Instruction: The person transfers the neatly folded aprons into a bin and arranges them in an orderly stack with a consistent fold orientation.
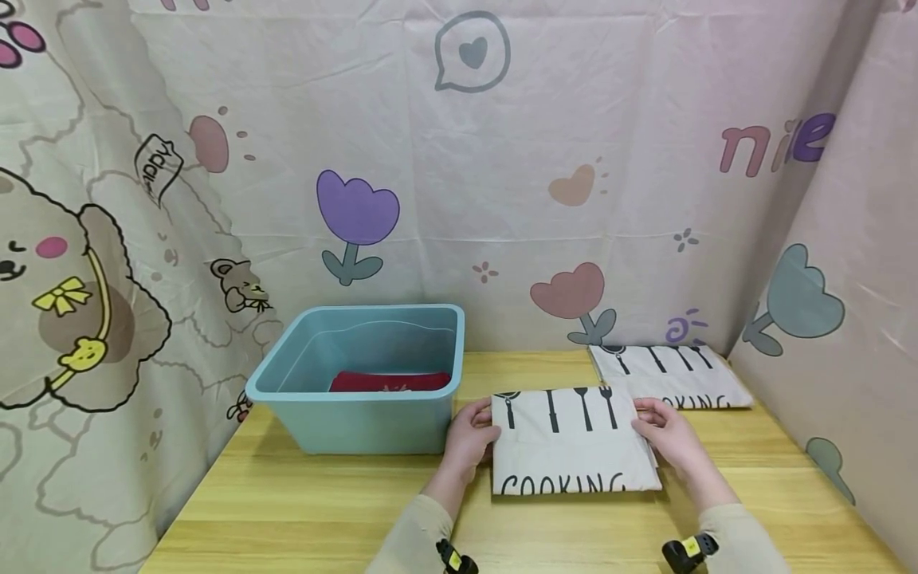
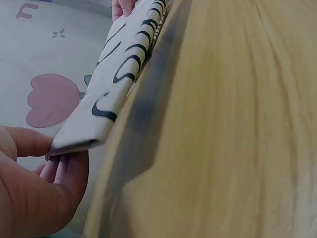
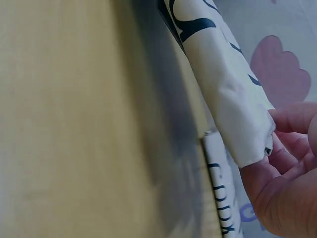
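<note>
A folded white cloth (image 1: pixel 574 454), printed with dark kitchen utensils and the word COOKING, is held between both hands. My left hand (image 1: pixel 471 437) pinches its left edge, thumb on top and fingers beneath. At the opposite edge, my right hand (image 1: pixel 667 430) grips the cloth the same way. Both wrist views show the cloth (image 2: pixel 106 94) raised off the tabletop, with a shadow under it; its right end (image 3: pixel 242 129) lies between thumb and fingers. A second folded cloth (image 1: pixel 667 375) with the same print lies behind, at the back right of the table.
A light blue plastic bin (image 1: pixel 366 422) stands left of my left hand, with a dark red folded fabric (image 1: pixel 390 382) inside. Beneath everything is a wooden table (image 1: pixel 301 510). Printed curtains (image 1: pixel 445 175) hang behind and along both sides.
</note>
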A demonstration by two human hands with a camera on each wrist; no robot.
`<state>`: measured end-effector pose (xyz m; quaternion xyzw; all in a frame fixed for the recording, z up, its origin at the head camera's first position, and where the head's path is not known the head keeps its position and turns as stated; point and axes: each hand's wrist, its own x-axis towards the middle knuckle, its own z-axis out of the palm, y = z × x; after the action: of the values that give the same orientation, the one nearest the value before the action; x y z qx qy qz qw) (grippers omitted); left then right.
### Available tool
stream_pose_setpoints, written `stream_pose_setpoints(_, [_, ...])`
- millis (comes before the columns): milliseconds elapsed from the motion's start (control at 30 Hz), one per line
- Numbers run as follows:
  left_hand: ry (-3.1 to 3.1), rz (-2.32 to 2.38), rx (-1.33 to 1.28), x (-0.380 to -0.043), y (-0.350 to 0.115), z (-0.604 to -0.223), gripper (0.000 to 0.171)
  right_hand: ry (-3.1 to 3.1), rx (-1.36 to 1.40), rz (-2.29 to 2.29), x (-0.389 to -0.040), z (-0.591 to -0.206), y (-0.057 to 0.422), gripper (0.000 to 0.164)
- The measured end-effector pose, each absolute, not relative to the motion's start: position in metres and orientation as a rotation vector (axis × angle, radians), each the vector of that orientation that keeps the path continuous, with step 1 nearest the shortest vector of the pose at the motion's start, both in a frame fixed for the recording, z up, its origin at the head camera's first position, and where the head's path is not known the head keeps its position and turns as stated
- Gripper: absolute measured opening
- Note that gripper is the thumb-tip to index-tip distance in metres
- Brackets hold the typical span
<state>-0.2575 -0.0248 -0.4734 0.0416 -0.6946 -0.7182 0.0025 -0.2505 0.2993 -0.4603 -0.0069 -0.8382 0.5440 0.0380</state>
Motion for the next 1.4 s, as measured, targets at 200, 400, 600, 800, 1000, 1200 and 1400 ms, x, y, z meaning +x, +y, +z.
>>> stream_pose_setpoints(200, [-2.127,-2.314,0.072,-0.252,-0.023,-0.462,0.06,-2.521,0.011,1.8,-0.246,-0.447,0.31,0.05])
stream_pose_setpoints(400, [-2.107,-2.338,0.019,-0.247,-0.023,-0.447,0.061,-2.431,0.071,1.965,-0.243,-0.434,0.319,0.031])
stream_pose_setpoints(600, [-2.103,-2.336,-0.06,-0.241,-0.023,-0.431,0.061,-2.417,0.128,1.991,-0.239,-0.421,0.327,0.034])
stream_pose_setpoints(800, [-2.108,-2.322,-0.093,-0.236,-0.022,-0.418,0.06,-2.418,0.174,1.949,-0.234,-0.41,0.333,0.035])
stream_pose_setpoints(1000, [-2.077,-2.311,-0.151,-0.231,-0.021,-0.404,0.058,-2.334,0.255,2.013,-0.232,-0.4,0.336,0.037])
stream_pose_setpoints(1200, [-2.058,-2.273,-0.171,-0.226,-0.022,-0.385,0.056,-2.285,0.308,2.028,-0.232,-0.388,0.335,0.037])
stream_pose_setpoints(1400, [-2.082,-2.217,-0.185,-0.222,-0.027,-0.371,0.055,-2.15,0.412,2.102,-0.231,-0.378,0.33,0.041])
